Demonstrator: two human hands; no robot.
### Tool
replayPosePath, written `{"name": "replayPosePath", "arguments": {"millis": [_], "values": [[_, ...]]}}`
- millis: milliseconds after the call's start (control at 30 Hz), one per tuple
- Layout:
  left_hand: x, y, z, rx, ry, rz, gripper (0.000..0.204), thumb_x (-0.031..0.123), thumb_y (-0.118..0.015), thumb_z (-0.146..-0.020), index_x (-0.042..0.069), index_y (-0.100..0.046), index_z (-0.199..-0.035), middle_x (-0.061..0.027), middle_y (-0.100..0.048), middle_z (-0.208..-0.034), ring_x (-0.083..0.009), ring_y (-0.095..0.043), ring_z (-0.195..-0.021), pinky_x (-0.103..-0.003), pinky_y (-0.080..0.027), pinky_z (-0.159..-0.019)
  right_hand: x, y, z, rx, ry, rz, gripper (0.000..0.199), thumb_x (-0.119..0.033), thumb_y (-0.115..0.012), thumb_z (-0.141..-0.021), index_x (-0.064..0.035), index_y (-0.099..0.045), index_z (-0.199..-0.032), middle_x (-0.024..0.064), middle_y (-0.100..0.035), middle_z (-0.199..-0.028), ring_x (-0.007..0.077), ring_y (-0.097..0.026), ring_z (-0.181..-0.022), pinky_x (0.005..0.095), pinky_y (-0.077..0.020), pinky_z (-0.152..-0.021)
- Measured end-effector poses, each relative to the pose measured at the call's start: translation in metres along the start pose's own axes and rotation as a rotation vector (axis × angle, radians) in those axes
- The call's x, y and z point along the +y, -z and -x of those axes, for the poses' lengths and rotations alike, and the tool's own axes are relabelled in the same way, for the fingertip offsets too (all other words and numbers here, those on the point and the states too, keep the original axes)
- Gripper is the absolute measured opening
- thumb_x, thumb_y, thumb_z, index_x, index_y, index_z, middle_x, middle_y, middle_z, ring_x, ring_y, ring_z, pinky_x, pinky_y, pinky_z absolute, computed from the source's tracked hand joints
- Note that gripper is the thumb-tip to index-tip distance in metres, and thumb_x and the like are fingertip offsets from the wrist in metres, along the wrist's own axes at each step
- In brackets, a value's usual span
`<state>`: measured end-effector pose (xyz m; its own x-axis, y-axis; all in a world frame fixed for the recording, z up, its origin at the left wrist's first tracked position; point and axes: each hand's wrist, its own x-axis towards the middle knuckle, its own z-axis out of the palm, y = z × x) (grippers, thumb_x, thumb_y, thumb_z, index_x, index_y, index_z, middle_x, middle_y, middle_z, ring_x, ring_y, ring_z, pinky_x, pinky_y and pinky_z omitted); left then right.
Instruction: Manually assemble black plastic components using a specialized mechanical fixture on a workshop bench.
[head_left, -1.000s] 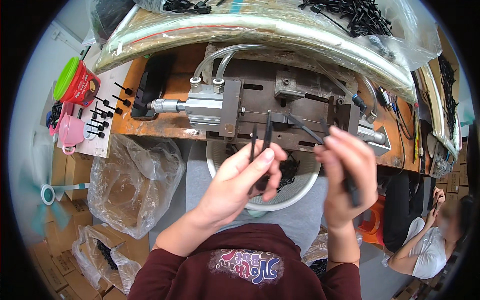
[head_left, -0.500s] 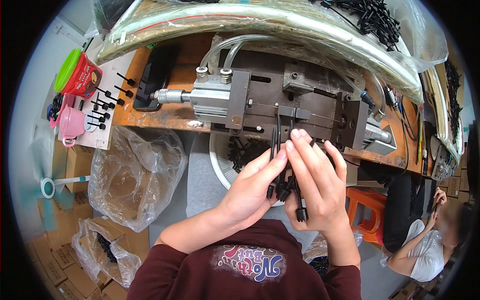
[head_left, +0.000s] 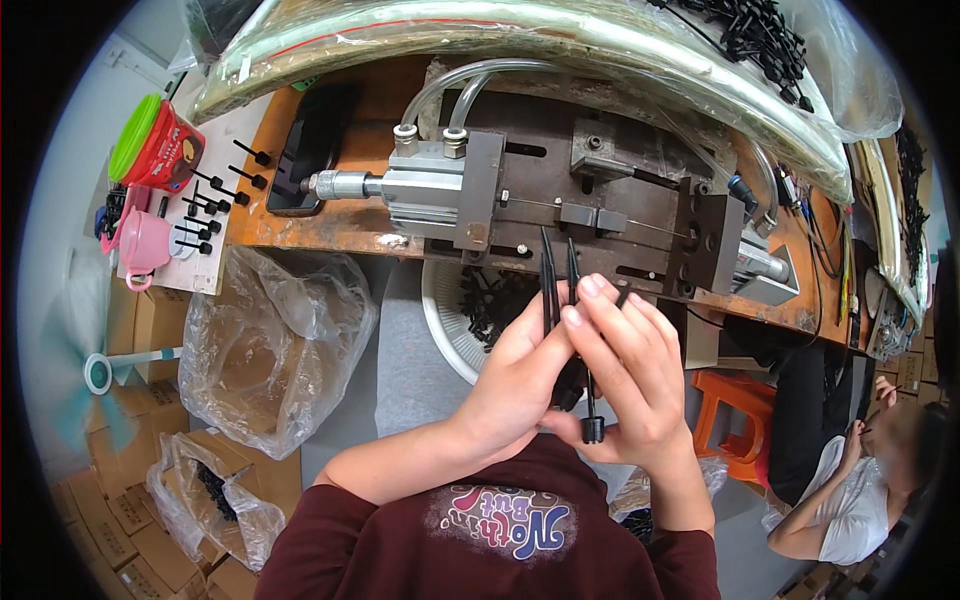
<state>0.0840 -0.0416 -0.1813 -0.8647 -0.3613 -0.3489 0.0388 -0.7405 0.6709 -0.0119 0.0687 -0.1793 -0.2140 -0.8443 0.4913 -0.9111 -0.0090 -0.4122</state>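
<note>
Both hands are closed together around a small bundle of thin black plastic stakes (head_left: 547,290) with knob-like heads, just in front of the bench. My left hand (head_left: 505,385) grips several from the left, their pointed ends sticking up past its thumb. In my right hand (head_left: 640,370) the fingers press on one black stake (head_left: 591,405), whose cylindrical head hangs below the palm. Past the fingertips stands a metal press fixture (head_left: 540,185) with an air cylinder (head_left: 425,190) and small grey jaw blocks (head_left: 592,218). The fingers partly hide the bundle.
Below the bench edge, a white basket (head_left: 440,330) holds more black parts. At left are loose black stakes (head_left: 205,208), a red tub (head_left: 160,145), a pink cup (head_left: 147,240), a phone (head_left: 310,150) and a plastic bag (head_left: 275,350). Right are an orange stool (head_left: 735,410) and another person (head_left: 850,490).
My hands have drawn slightly back from the jaw blocks with the stakes. The stake under my right fingers hangs more upright, its head shifted left. The view has shifted slightly.
</note>
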Motion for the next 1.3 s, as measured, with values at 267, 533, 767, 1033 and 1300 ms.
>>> {"name": "replayPosePath", "arguments": {"millis": [267, 533, 767, 1033, 1300], "values": [[-0.016, 0.019, -0.014, -0.097, -0.338, -0.254, 0.026, 0.017, -0.044, -0.105, 0.001, -0.049, -0.125, -0.0017, -0.056, -0.095, -0.0098, -0.056, -0.089, -0.025, -0.047, -0.084, 0.0, -0.003, 0.012, 0.191, 0.227, 0.206, 0.036, -0.01, -0.084, -0.067, 0.005, -0.072, -0.097, 0.0198, -0.063, -0.12, 0.0255, -0.07, -0.083, 0.0301, -0.0534, -0.068], [0.004, 0.019, -0.009, 0.035, -0.636, -0.462, 0.026, 0.017, -0.042, -0.105, 0.001, -0.05, -0.124, -0.0011, -0.054, -0.09, -0.0052, -0.054, -0.081, -0.018, -0.045, -0.062, -0.006, 0.013, 0.018, 0.318, -0.162, -0.167, 0.046, -0.014, -0.091, -0.057, -0.0077, -0.077, -0.1, 0.0133, -0.058, -0.121, 0.0202, -0.062, -0.088, 0.0272, -0.0529, -0.068], [0.026, 0.028, 0.002, -0.03, -0.633, -0.394, 0.029, 0.02, -0.039, -0.106, 0.0, -0.044, -0.126, -0.0037, -0.05, -0.091, -0.0131, -0.055, -0.079, -0.023, -0.047, -0.058, 0.023, -0.014, -0.017, 0.081, -0.078, 0.14, 0.029, -0.004, -0.078, -0.07, 0.0018, -0.07, -0.098, 0.0199, -0.063, -0.123, 0.0245, -0.068, -0.091, 0.0316, -0.0559, -0.077], [0.029, 0.032, 0.003, -0.013, -0.593, -0.374, 0.029, 0.022, -0.039, -0.106, 0.001, -0.045, -0.126, -0.0033, -0.05, -0.091, -0.0132, -0.055, -0.079, -0.023, -0.045, -0.056, 0.015, -0.013, -0.033, -0.02, -0.091, 0.398, 0.026, -0.009, -0.076, -0.072, -0.0015, -0.069, -0.096, 0.012, -0.066, -0.123, 0.0165, -0.061, -0.057, 0.0277, -0.05, -0.055], [0.032, 0.032, -0.001, -0.036, -0.601, -0.276, 0.029, 0.019, -0.039, -0.106, -0.001, -0.046, -0.126, -0.0026, -0.052, -0.094, -0.0101, -0.057, -0.082, -0.021, -0.048, -0.06, 0.011, -0.009, -0.035, -0.053, -0.127, 0.41, 0.026, -0.009, -0.077, -0.072, -0.0023, -0.07, -0.096, 0.0105, -0.067, -0.12, 0.0176, -0.062, -0.058, 0.0276, -0.0508, -0.055]]}}
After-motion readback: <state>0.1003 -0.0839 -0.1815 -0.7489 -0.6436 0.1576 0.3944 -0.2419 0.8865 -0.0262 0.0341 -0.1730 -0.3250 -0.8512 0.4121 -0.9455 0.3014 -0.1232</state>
